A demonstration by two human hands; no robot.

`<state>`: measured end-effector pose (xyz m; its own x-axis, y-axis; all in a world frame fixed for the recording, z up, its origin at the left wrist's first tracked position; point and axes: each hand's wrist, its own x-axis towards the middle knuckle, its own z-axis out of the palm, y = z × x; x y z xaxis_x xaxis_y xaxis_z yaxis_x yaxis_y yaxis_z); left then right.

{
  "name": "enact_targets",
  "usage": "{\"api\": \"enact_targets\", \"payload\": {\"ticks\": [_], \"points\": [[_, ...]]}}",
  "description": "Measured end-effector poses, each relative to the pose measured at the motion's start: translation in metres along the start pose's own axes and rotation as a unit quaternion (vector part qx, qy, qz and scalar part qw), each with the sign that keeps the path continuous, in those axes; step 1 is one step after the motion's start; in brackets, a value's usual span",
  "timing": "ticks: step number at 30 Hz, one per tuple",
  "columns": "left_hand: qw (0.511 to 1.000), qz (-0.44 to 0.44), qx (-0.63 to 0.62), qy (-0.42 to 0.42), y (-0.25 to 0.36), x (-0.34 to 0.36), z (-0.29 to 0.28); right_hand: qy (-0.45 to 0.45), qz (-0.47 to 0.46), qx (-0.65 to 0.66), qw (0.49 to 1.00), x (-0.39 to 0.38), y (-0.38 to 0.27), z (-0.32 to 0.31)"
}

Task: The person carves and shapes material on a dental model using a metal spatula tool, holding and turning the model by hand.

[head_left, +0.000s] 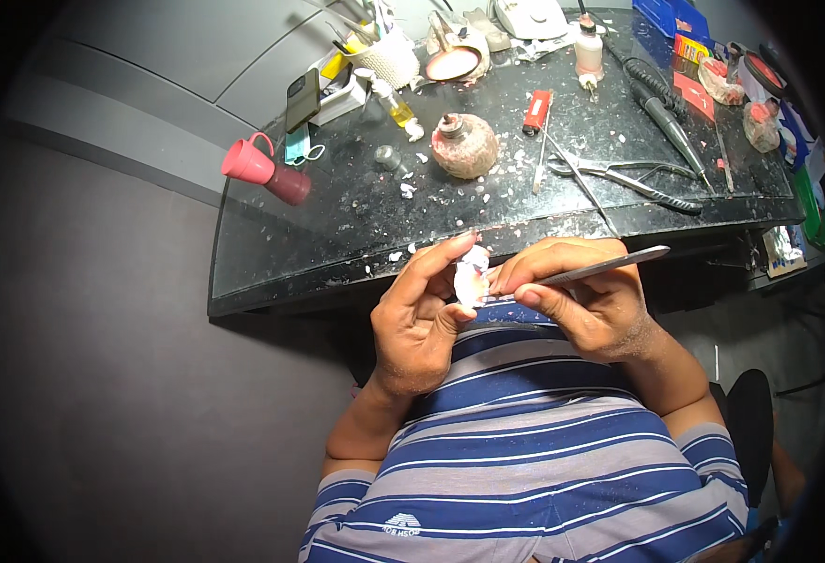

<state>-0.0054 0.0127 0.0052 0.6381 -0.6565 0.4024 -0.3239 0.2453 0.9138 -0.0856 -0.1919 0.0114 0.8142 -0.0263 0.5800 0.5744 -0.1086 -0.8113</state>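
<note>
My left hand (419, 314) pinches a small white plaster-like piece (472, 278) with a pinkish patch, between thumb and fingertips, in front of the bench edge. A slim metal carving tool (600, 267) is gripped pen-fashion in my right hand (581, 296). Its handle points up to the right. The working tip meets or nearly meets the white piece; my fingers hide exactly where. Pale dust coats both hands.
Crumbs litter the dark bench (337, 225). On it are a pink cup (248, 161), a round crusted burner (465, 146), a red lighter (537, 112), metal pliers (633, 178), a corded handpiece (671, 131), a dropper bottle (589, 52) and a phone (303, 98).
</note>
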Motion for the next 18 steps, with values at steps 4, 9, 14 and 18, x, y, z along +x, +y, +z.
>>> {"api": "enact_targets", "payload": {"ticks": [4, 9, 14, 18], "points": [[0.999, -0.041, -0.029, -0.005, 0.004, 0.002, 0.001, 0.016, 0.005, 0.031, 0.999, -0.002, 0.002, 0.001], [0.995, -0.051, -0.088, -0.005, 0.000, 0.003, 0.003, 0.051, -0.063, 0.016, 0.997, 0.002, 0.010, 0.000], [0.991, -0.061, -0.117, 0.002, -0.001, 0.004, 0.006, 0.043, -0.045, 0.012, 0.998, 0.001, 0.009, 0.007], [0.991, -0.059, -0.119, 0.008, -0.002, 0.004, 0.007, 0.034, -0.049, -0.007, 0.998, 0.001, 0.005, 0.011]]}}
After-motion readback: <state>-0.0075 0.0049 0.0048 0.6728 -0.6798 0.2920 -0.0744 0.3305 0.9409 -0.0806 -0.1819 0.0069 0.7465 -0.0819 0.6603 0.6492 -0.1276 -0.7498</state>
